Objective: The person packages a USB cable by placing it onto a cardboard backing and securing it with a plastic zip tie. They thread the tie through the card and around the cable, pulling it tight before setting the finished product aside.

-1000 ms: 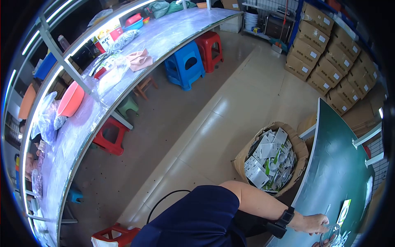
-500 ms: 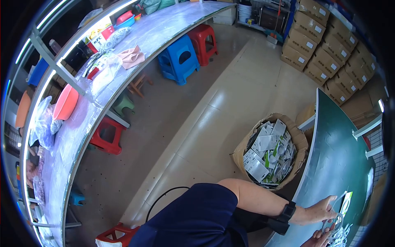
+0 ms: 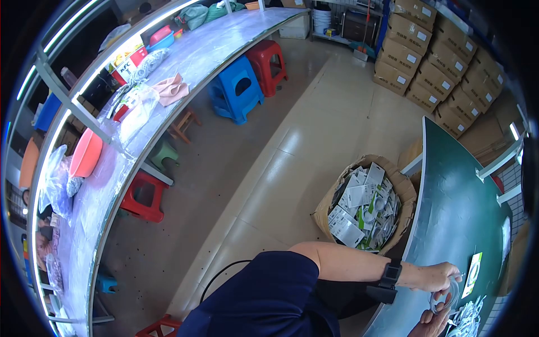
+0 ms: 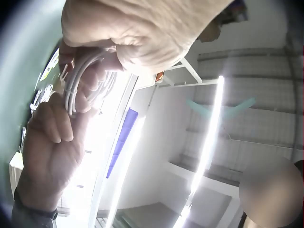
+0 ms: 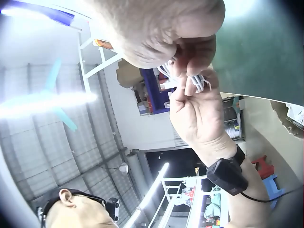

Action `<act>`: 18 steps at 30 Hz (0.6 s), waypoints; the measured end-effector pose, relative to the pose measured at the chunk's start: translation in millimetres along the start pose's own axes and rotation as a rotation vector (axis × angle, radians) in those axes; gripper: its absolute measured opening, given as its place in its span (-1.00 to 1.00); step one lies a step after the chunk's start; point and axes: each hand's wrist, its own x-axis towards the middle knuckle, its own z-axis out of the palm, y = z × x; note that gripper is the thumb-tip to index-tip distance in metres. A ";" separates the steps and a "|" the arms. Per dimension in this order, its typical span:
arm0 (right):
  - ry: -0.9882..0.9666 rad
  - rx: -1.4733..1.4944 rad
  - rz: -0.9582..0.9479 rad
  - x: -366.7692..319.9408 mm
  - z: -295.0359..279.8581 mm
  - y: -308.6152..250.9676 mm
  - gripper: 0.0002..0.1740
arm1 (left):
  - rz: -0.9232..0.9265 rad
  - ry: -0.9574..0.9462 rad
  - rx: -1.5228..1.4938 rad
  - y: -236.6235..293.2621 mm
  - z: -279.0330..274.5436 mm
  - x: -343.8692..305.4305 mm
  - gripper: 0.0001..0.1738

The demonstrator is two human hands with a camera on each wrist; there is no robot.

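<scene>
A coil of white cable (image 4: 72, 90) is held between both hands above the green table (image 3: 449, 224). My left hand (image 3: 438, 276), with a dark band and small box at the wrist, pinches the coil's upper part. From below, my right hand (image 3: 431, 324) grips the same coil, its fingers curled round the loops in the left wrist view. A printed card (image 3: 473, 275) with green and white areas lies on the table just beyond the hands. Beside it is a heap of white cables (image 3: 469, 321).
A large open carton (image 3: 321, 216) full of packaged cards stands on the floor beside the table. Stacked brown boxes (image 3: 415, 39) are at the back. Across the aisle runs a long lit workbench (image 3: 224, 42), with red stools (image 3: 147, 194) and a blue stool (image 3: 238, 90) by it.
My left hand reached over toward the card with fingers spread, then drew back onto the coil. The right hand has come further into view with the coil. The head view has shifted slightly.
</scene>
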 end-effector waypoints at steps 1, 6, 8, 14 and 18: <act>-0.032 0.035 0.001 -1.2 -0.6 7.2 -0.62 | -0.044 0.003 0.007 1.8 -2.3 0.0 -0.47; -0.144 0.501 0.266 -7.4 -1.3 0.1 -0.58 | 0.080 -0.075 0.398 -6.4 -10.2 -5.3 -0.56; -0.156 0.617 0.412 -8.3 -2.9 -10.8 -0.56 | 0.160 -0.104 0.526 -14.3 -11.8 -4.8 -0.61; -0.177 0.473 0.400 -17.3 -16.5 -5.0 -0.56 | -0.063 -0.213 0.467 -10.7 -4.2 -1.0 -0.78; -0.110 0.302 0.326 -33.5 -36.2 15.1 -0.59 | 0.033 -0.251 0.510 -9.0 20.7 5.3 -0.83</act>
